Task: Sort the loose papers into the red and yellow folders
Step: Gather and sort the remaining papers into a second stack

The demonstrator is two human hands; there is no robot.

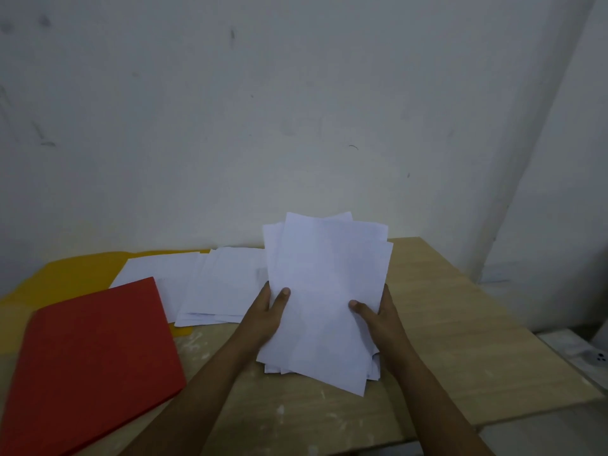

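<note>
paper stack (pixel 325 291) | pinched between both hands' fingers (pixel 283 299) | thumbs on top

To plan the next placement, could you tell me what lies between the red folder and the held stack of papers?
In the head view, loose white sheets lie between the red folder and the held stack, resting on the open yellow folder.

The stack (pixel 324 291) is plain white paper, thin and matt, its edges uneven. More paper sheets (pixel 210 284) look the same, faintly printed. The red folder (pixel 95 360) is matt card, smooth and flat. The yellow folder (pixel 69 274) looks like the same dull card. The table (pixel 460 340) is pale wood-grain board, scuffed with whitish smears. The wall (pixel 296 110) is matt painted plaster, marked.
</note>
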